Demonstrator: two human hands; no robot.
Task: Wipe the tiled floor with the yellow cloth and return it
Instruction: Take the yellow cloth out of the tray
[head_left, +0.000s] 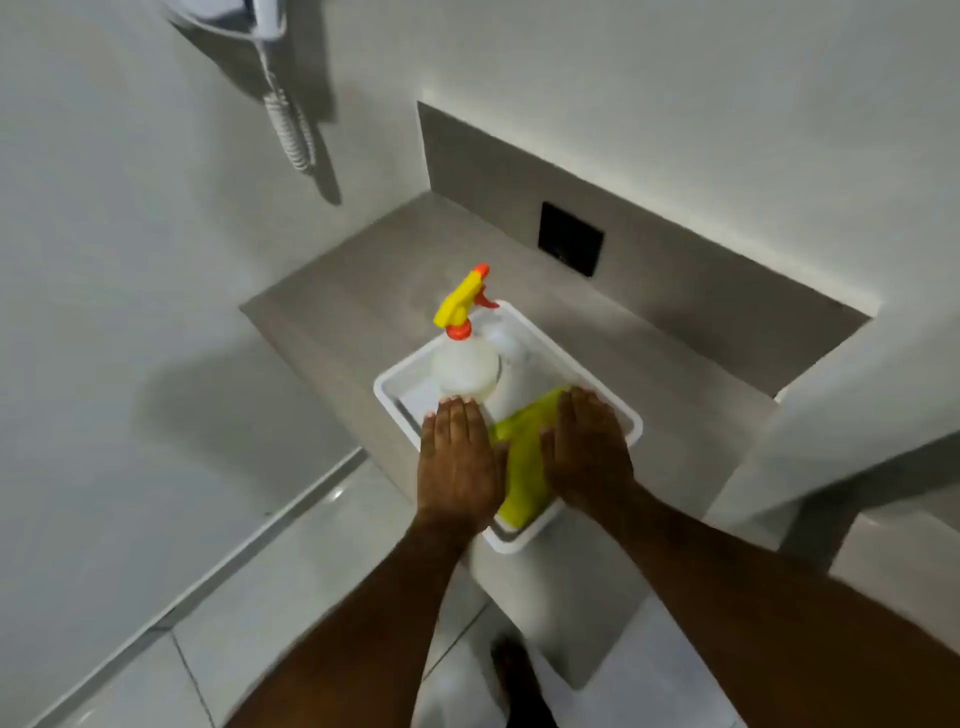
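A spray bottle (464, 358) crowds the white tub's (597, 374) far end; the grey ledge (649, 338) around it lies open.

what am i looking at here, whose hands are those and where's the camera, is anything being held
This is one picture from a camera worn on a person's head, looking down at their own bare arms. On a grey ledge stands a white tray. In it are a spray bottle with a yellow and orange trigger, and a yellow cloth. The left hand lies flat over the tray's near left side. The right hand rests flat on the cloth. Neither hand is closed around anything. Pale floor tiles show below.
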